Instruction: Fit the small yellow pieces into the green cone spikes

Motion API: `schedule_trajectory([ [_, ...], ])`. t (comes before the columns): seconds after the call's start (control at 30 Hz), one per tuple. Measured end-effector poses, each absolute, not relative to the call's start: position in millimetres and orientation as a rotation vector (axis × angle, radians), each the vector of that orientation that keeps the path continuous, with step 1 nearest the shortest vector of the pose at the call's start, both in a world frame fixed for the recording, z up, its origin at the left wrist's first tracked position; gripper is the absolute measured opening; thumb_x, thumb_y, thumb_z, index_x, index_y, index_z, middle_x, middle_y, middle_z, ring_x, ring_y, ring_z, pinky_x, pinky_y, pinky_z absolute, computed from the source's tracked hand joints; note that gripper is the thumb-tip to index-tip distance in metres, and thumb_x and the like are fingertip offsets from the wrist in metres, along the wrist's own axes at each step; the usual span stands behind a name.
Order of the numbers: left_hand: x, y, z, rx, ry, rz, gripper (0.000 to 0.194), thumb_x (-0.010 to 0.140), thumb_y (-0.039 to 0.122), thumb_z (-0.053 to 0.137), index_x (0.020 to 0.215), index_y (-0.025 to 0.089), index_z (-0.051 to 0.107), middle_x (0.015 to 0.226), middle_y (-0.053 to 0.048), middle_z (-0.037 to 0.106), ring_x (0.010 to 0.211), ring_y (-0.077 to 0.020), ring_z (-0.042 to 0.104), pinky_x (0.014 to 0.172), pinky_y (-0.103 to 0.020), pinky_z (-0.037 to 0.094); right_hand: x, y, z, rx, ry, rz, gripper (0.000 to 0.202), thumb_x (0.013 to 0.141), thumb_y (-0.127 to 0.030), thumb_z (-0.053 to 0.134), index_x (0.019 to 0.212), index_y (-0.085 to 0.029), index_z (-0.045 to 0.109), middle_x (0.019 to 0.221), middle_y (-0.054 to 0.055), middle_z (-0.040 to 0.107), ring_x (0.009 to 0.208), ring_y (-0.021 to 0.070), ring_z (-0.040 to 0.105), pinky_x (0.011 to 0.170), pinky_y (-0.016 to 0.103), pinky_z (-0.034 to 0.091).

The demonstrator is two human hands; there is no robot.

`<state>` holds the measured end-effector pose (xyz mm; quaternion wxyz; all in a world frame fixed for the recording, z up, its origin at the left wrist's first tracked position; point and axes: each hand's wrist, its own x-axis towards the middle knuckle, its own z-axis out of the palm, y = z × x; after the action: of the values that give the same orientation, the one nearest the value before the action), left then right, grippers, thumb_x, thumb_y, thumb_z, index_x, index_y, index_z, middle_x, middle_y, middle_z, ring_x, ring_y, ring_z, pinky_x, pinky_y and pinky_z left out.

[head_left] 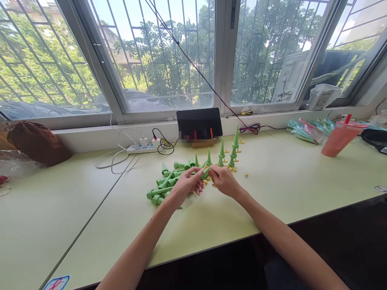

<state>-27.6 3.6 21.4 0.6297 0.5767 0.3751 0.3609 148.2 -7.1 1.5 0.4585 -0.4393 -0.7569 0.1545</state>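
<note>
Presently, both hands are meeting above the worktop (281, 193), with one pointed green plastic cone (205, 174) between them. The left hand (188, 183) comes from the left side of the cone; its thumb and forefinger pinch it, while the other fingers are loosely bent below. The right hand (224, 180) has its fingers curled together at the other end of the cone — whether they pinch the cone itself or some small part on it, I cannot tell.

Just beside the left hand lies a loose heap of green plastic spikes with wide round caps (165, 189), most of them lying on their sides. Behind the right hand stand two upright stacks of green cones, a taller one (235, 141) and a shorter one (222, 149), each with small yellow pieces protruding toward the right. Little yellow plastic pieces (232, 169) are scattered near the right hand, and one single yellow piece (246, 175) lies apart from these. Farther back, a black flat-screen tablet (199, 121) leans near the window — well apart, at right, stands a red translucent cup (341, 139).
</note>
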Motion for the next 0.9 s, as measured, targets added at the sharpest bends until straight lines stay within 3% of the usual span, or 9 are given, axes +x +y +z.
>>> schedule_trajectory([
  [0.6,-27.0,2.2,20.7,1.417,0.889,0.846,0.048,0.071,0.043,0.073,0.111,0.020,0.061,0.067,0.002,0.054,0.053,-0.0117,0.057,0.046,-0.022,0.046,148.1,-4.1,-3.1,-1.147,-1.947,0.347,0.034,0.097,-0.034,0.037,0.066,-0.020,0.032,0.054,-0.004,0.037,0.049,0.0105,0.032,0.050,0.025,0.023],
  [0.9,-19.3,-3.8,20.8,1.489,0.860,0.790,0.049,0.069,0.039,0.076,0.109,0.015,0.060,0.069,0.002,0.055,0.053,-0.0114,0.060,0.054,-0.026,0.052,147.4,-2.0,-5.8,-1.136,-1.881,0.344,0.034,0.097,-0.030,0.037,0.065,-0.019,0.041,0.058,-0.002,0.045,0.053,0.0108,0.036,0.053,0.024,0.026],
])
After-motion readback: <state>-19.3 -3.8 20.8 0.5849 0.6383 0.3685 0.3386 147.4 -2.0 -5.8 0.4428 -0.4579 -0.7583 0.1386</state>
